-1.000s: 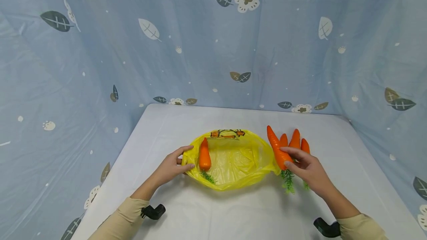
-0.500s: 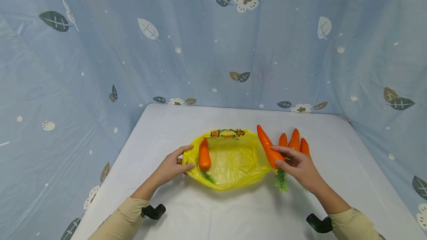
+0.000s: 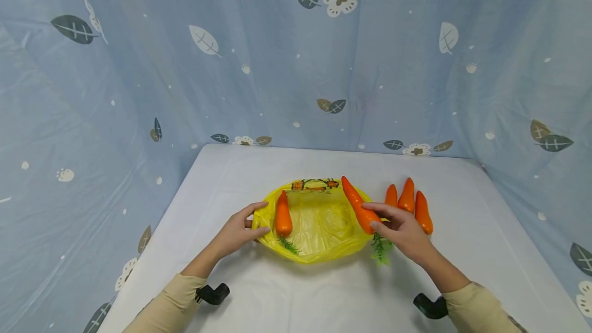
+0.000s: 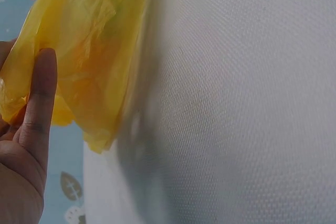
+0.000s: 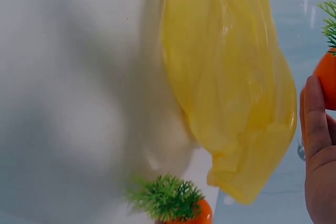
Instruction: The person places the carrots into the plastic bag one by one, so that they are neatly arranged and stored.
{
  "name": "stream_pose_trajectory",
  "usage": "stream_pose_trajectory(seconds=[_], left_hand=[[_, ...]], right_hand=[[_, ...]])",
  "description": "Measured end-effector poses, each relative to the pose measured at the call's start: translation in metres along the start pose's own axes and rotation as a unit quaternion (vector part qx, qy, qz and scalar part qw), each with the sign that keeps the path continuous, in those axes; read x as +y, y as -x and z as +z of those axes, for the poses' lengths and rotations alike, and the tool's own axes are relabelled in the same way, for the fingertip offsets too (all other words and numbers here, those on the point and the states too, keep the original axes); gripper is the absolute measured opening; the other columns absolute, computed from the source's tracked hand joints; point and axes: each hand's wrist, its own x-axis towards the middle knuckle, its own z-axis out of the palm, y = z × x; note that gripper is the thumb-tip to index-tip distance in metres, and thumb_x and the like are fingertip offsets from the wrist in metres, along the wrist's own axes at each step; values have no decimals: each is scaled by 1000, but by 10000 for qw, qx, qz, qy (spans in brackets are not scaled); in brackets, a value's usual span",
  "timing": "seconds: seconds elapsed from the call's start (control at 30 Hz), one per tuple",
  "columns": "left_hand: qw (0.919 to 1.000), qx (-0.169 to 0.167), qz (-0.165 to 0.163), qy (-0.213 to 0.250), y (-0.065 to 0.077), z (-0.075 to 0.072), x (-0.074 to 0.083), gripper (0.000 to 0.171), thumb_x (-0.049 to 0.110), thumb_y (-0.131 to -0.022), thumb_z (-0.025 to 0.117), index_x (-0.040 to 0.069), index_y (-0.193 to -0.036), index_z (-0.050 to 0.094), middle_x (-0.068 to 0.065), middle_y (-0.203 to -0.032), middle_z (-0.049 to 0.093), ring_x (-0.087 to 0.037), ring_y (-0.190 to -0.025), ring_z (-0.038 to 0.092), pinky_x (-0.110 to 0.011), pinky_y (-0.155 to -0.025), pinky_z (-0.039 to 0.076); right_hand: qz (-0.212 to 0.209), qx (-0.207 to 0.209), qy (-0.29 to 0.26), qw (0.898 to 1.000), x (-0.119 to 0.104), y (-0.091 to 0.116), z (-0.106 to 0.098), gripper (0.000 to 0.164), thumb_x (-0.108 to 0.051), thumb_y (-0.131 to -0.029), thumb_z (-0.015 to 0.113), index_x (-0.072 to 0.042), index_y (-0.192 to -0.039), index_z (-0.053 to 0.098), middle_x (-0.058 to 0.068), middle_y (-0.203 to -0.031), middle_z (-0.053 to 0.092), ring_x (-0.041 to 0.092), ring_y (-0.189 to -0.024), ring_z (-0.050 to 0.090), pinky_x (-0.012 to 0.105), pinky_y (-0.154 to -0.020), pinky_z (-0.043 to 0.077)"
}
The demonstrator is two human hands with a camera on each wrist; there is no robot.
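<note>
A yellow plastic bag [image 3: 319, 258] lies spread with its mouth facing up on the white table. One carrot with green leaves [image 3: 283, 217] rests inside its left part. My left hand [image 3: 238, 231] grips the bag's left rim between thumb and fingers; in the left wrist view the thumb presses on the yellow film. A second carrot [image 3: 355, 203], tip pointing up and away, is pinched in my right hand [image 3: 407, 231] above the bag's right side. Its green leaves [image 3: 381, 249] hang below the fingers. In the right wrist view only the leafy end of this carrot [image 5: 326, 77] shows.
Several carrots [image 3: 407, 197] lie on the table to the right of the bag, partly hidden behind my right hand. A blue curtain [image 3: 296, 66] with leaf and flower prints hangs behind and beside the white table [image 3: 259, 161].
My right hand has moved left with its carrot, from beside the other carrots to over the bag's right rim. My left hand stays in place on the bag.
</note>
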Motion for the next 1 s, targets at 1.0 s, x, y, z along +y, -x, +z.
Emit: stream_pose_trajectory(seconds=[1.0], left_hand=[[10000,15,-24,10,-2,1,1,70,20,-94,76,9,-154,42,-23,-134,58,-22,-90,71,-47,-75,61]], right_hand=[[480,-420,239,9977,5,-19,34,34,-21,-99,69,-13,-132,68,11,-137,62,22,-109,63,27,-90,55]])
